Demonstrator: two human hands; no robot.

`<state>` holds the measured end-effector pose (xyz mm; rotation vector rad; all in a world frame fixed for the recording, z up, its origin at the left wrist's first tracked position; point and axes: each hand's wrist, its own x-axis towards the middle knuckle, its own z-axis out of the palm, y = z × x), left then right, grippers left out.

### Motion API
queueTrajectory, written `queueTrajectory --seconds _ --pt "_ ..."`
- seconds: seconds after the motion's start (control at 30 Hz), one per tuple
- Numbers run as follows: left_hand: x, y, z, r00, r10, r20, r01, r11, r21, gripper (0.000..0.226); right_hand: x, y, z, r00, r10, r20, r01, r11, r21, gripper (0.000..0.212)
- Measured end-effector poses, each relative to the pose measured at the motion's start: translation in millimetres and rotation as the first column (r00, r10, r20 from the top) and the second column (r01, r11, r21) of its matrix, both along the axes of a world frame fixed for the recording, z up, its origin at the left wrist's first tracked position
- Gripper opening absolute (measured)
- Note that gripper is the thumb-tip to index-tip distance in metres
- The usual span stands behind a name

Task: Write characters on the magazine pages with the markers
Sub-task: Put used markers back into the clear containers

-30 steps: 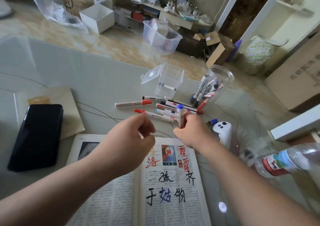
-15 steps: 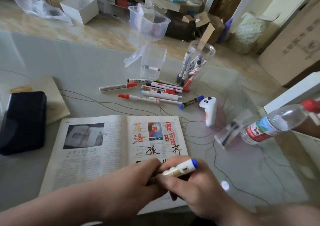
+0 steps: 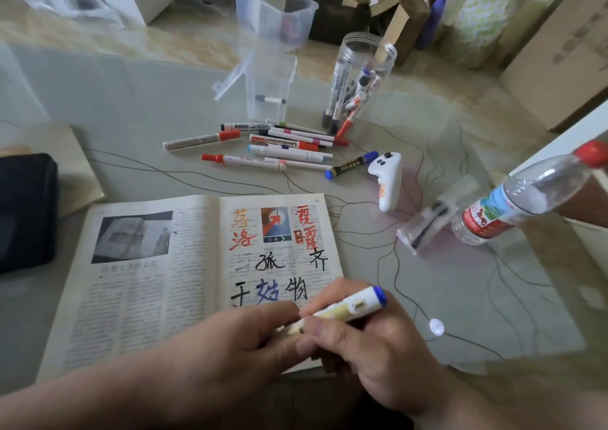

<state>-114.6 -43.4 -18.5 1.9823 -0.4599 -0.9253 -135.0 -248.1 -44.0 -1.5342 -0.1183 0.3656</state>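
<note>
An open magazine [image 3: 148, 298] lies on the glass table, its right page bearing red, orange, black and blue hand-written characters. Over the lower part of that page my right hand [image 3: 371, 347] grips a cream marker with a blue end [image 3: 355, 306]. My left hand [image 3: 230, 340] pinches the marker's near end, where the tip is hidden by fingers. Several loose markers [image 3: 279, 146] lie beyond the magazine, and a clear jar [image 3: 362, 77] holds more.
A black pouch [image 3: 26, 212] lies at the left on a tan booklet. A white controller [image 3: 388, 179], a water bottle [image 3: 526, 196] and a small clear box [image 3: 269, 90] stand around the markers. Boxes and bins crowd the floor behind.
Both hands came back from the marker pile to the lower right page with the blue-ended marker. The view tilted down and closer to the magazine.
</note>
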Motion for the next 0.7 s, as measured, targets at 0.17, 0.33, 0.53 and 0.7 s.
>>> queueTrajectory --seconds 0.17,0.33,0.53,0.7 --pt "8 4 -17 0.963 -0.21 0.17 0.11 0.881 0.461 0.074 33 -36 -8 0.924 -0.38 0.05 0.379 0.925 0.036 0.006" --pt "29 17 -39 0.907 -0.205 0.367 -0.078 0.775 0.627 0.124 52 -49 -29 0.933 -0.35 0.08 0.358 0.919 -0.164 0.019" --pt "52 37 -52 0.932 -0.204 0.3 -0.075 0.7 0.71 0.138 59 -39 -44 0.976 -0.176 0.128 0.215 0.864 -0.455 0.017" --pt "58 40 -60 0.954 -0.175 0.242 -0.055 0.694 0.718 0.138 65 -36 -50 0.984 -0.149 0.097 0.178 0.827 -0.534 0.021"
